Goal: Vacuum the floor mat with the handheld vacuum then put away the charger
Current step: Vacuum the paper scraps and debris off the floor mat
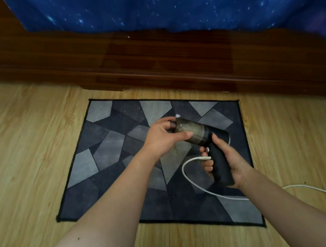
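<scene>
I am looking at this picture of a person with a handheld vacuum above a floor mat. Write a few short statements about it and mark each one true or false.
1. The right hand grips the black handle of the vacuum. True.
2. The left hand rests flat on the mat. False: it holds the front end of the vacuum.
3. A white cable reaches the handle. True.
4. The mat is plain red. False: it shows grey and dark angular patches.
5. The vacuum lies on the wooden floor. False: both hands hold it up over the mat.
</scene>
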`<state>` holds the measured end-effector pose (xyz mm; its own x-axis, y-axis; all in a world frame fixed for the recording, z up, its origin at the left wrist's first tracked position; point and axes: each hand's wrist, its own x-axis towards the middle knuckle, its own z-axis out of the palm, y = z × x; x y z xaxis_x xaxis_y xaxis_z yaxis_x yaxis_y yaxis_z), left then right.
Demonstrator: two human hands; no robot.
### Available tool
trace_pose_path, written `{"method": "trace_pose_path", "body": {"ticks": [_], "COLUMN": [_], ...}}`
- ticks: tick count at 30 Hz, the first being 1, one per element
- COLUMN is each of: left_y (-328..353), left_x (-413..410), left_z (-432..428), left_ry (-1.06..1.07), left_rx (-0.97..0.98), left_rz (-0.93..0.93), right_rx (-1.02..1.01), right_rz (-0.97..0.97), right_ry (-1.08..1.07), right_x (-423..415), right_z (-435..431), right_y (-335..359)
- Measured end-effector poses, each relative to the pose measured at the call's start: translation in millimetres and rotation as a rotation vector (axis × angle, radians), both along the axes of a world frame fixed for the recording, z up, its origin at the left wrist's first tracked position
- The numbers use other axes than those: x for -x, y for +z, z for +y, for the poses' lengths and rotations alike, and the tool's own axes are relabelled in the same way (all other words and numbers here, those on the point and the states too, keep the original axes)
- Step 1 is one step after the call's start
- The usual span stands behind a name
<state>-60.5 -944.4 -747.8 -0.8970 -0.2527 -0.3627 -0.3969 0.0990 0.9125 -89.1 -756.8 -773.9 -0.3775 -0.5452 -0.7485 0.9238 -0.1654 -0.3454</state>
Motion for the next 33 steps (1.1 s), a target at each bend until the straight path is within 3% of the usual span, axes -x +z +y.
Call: {"method": "trace_pose_path", "body": {"ticks": [7, 14, 20, 23, 33], "left_y": [8.5, 18.7, 16.0, 16.6, 25.0], "left_x": [2.4, 1.3, -1.9, -0.3, 5.3], "left_z": [-5.8, -7.1, 3.3, 2.6, -1.2], "left_ry": [-0.095, -0.177, 0.064, 0.120, -0.122], "left_rx": [-0.195, -0.105, -0.095, 0.036, -0.055], "left_rz": [-0.095, -0.156, -0.078, -0.052, -0.087], "right_rx": [0.021, 0.031, -0.016, -0.015, -0.010], "right_rz": [-0.009, 0.002, 0.041, 0.048, 0.028], "right_ry": [0.008, 0.019, 0.019, 0.009, -0.009], "right_x": [1.1, -1.1, 6.5, 6.1, 4.0], "right_z": [4.4, 7.3, 1.2, 0.2, 5.6], "right_y": [1.4, 1.5, 9.5, 10.4, 13.3]}}
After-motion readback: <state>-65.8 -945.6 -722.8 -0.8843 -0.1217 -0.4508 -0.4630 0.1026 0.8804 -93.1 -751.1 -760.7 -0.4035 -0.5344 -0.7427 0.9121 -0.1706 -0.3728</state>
